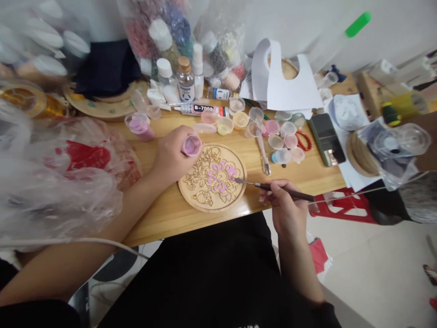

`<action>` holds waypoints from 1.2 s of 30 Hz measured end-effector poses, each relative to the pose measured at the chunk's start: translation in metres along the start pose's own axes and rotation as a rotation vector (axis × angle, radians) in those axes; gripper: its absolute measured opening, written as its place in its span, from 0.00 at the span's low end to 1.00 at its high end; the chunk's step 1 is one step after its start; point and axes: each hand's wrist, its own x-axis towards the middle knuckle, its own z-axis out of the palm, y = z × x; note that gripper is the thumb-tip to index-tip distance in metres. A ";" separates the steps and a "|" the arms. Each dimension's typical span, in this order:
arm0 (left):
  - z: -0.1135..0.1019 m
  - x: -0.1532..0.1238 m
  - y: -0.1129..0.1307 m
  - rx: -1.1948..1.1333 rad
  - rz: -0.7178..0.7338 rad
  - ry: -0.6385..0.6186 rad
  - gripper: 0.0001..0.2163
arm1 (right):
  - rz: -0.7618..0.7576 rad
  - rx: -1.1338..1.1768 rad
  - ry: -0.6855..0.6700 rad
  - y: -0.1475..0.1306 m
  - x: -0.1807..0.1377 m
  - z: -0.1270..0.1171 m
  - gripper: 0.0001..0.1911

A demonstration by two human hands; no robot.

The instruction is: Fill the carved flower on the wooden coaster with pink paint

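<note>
My left hand [172, 152] grips a small plastic cup [191, 145] with pinkish-purple contents, its mouth tilted towards me. Beneath and beside it lies a round wooden board [186, 193] with gold outlines of flowers and leaves. The large flower [222, 176] at its middle has petals coloured lilac-pink. In my right hand [285, 202], fingers closed round the dark handle, is a thin palette knife [273, 187]. The knife's metal tip rests on or just over the flower's right petals; contact cannot be made out. Other outlined shapes show bare wood.
Small cups of coloured material [241, 120] crowd the table behind the board, near a glue tube [205, 110] and bottles [186, 79]. A phone [327, 139] and red-handled scissors [303, 141] lie right. Plastic bags [68, 191] cover the left; a white cable [102, 242] crosses my left forearm.
</note>
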 end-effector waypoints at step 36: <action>0.003 -0.002 0.000 -0.100 0.005 0.006 0.08 | -0.220 -0.222 -0.005 -0.018 -0.011 0.001 0.10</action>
